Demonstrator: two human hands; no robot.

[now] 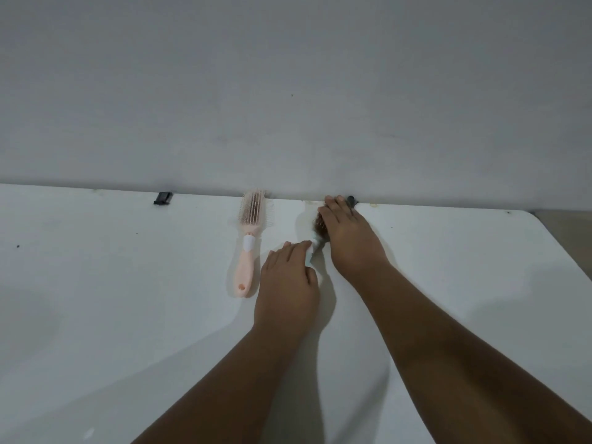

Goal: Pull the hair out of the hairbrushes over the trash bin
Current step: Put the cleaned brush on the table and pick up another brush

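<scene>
Single wide-angle view from my head, facing forward and down onto the table (96,315), close enough that my forearms (448,347) enter from the bottom edge; the wall (288,75) fills the upper part.

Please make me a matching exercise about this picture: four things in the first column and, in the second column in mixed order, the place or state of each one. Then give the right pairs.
Column A
1. pink hairbrush
2. white-handled hairbrush
3. black clip
4. right hand

Column B
a. at the far edge of the table, left of both brushes
b. laid over a brush head
c. lies untouched on the table
d. mostly hidden, brown hair in its bristles

Pairs: 1-c, 2-d, 3-a, 4-b
</scene>
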